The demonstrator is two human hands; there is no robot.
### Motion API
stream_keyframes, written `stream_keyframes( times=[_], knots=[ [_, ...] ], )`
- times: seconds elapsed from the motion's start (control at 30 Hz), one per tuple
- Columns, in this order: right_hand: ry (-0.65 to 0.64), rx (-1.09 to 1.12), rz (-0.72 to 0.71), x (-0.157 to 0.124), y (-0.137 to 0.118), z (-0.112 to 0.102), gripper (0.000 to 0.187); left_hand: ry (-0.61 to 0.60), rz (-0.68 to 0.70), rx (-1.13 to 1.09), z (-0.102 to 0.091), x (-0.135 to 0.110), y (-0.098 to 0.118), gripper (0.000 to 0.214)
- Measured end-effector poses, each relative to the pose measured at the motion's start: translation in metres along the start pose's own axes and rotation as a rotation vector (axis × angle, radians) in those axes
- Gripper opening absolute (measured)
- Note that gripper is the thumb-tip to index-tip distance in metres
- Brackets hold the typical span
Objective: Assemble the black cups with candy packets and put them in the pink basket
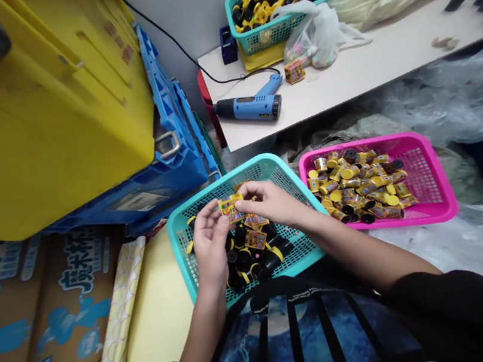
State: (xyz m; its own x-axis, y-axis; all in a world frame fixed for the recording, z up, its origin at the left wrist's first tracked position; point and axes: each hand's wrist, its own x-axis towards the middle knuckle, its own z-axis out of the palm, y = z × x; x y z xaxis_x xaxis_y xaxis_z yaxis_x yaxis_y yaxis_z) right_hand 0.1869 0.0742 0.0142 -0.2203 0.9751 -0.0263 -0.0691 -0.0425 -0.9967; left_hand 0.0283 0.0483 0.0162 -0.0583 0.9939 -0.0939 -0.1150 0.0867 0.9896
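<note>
Both my hands are over a teal basket [267, 168] on my lap. My left hand [210, 246] and my right hand [269, 201] pinch the two ends of one small yellow printed label [231, 205] held between them. Below it, in the basket, lie several black and yellow cylinders [253, 261] and a few more printed labels [255, 238]. To the right stands a pink basket [422, 145] filled with several label-wrapped cylinders [360, 184].
A white table [365, 71] at the back carries a blue power tool [253, 106], another teal basket [286, 26] of black and yellow parts and a plastic bag [319, 33]. Yellow and blue crates [54, 112] and cardboard boxes [38, 308] stand at left. Clear plastic sheeting [446, 96] lies at right.
</note>
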Motion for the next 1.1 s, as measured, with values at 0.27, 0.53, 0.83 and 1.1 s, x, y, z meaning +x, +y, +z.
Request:
stream_keyframes(
  times=[0.27,0.53,0.83,1.1],
  knots=[
    [-0.045,-0.278,-0.054,0.013,0.005,0.038,0.028,0.094,-0.019,-0.003,-0.026,0.012,0.0,0.05],
    [-0.182,-0.909,-0.185,0.006,0.017,0.06,0.02,0.264,-0.003,-0.024,-0.074,0.013,-0.012,0.026],
    [-0.659,-1.64,-0.185,-0.003,0.048,0.091,0.023,0.18,-0.172,-0.083,-0.121,0.015,-0.021,0.032],
    [-0.004,-0.73,-0.025,-0.021,0.018,0.063,0.034,0.198,-0.053,-0.096,-0.122,0.007,-0.036,0.023]
  ],
)
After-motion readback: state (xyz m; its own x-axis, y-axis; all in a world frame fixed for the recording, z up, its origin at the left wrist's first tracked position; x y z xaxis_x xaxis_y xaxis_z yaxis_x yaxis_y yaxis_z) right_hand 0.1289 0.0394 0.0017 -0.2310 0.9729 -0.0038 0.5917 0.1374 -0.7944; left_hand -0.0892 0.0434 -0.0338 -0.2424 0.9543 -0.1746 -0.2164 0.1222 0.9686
